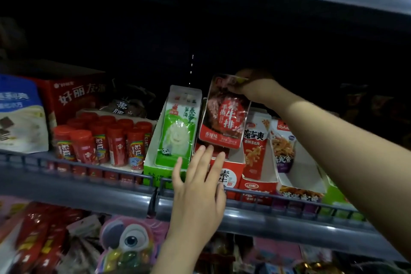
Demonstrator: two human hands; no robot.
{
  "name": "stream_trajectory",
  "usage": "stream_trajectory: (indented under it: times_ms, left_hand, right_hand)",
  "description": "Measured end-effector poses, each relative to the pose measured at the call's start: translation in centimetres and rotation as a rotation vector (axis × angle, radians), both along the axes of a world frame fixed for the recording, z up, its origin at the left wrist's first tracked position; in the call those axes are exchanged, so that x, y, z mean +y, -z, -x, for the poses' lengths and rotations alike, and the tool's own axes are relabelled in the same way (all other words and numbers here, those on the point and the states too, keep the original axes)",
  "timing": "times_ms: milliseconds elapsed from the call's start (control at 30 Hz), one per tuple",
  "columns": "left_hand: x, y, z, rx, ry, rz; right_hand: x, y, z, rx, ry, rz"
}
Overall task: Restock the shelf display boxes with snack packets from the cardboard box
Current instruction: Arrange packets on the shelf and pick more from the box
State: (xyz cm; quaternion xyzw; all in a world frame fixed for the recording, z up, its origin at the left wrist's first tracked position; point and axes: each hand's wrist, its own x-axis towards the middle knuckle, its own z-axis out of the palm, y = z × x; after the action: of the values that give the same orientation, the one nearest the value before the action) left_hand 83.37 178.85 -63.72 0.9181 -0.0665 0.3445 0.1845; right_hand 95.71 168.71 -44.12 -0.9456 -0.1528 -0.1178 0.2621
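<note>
My right hand (251,87) pinches the top edge of a red snack packet (224,115) and holds it upright over a red display box (229,176) on the middle shelf. My left hand (198,182) reaches up with straight fingers, its fingertips at the packet's bottom edge and against the box front. To the left stands a green display box (153,171) with a green-and-white packet (178,131) in it. The cardboard box is out of view.
Right of the red box stand display boxes with an orange-red packet (254,147) and a purple packet (284,147). Red candy tubes (100,140) fill the shelf's left. A grey wire rail (89,167) fronts the shelf. Toys and packets lie on the lower shelf (124,242).
</note>
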Motion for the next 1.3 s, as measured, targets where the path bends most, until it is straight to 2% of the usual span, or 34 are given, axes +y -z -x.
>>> stream_trajectory:
  times_ms: [67,233,333,600,833,967,1067,1167,1233,1300]
  left_hand:
    - [-0.1,0.1,-0.1,0.0,-0.006,-0.008]
    - [-0.1,0.2,-0.2,-0.002,-0.027,-0.021]
    - [-0.1,0.2,-0.2,-0.008,-0.033,-0.023]
    - [-0.2,0.3,-0.3,-0.028,-0.033,-0.008]
    - [-0.1,0.3,-0.2,-0.063,-0.02,-0.009]
    - [-0.3,0.3,-0.1,-0.026,-0.028,0.002]
    - [-1.0,-0.2,0.7,-0.028,-0.012,0.045]
    - [-2.3,-0.8,2.4,-0.07,0.058,0.109]
    - [-3.5,-0.7,3.9,-0.075,0.113,0.183]
    - [-4.5,-0.5,5.7,0.015,0.159,0.287]
  right_hand:
    - [0.4,1.6,-0.4,0.007,-0.035,0.016]
    - [0.6,5.1,-2.0,-0.066,-0.023,0.206]
    - [0.5,6.4,-3.0,-0.172,0.006,0.3]
    - [0.3,6.9,-3.6,-0.404,0.028,0.374]
    - [-1.0,7.6,-4.0,-0.429,0.05,0.299]
    - [-1.9,7.4,-2.5,-0.409,0.017,0.13]
    - [-2.9,7.4,0.6,-0.398,0.008,0.059]
    - [-4.6,8.5,4.5,-0.477,-0.019,-0.059]
    - [-6.1,9.5,7.6,-0.438,-0.037,-0.172]
    - [-7.6,10.9,10.7,-0.364,-0.055,-0.248]
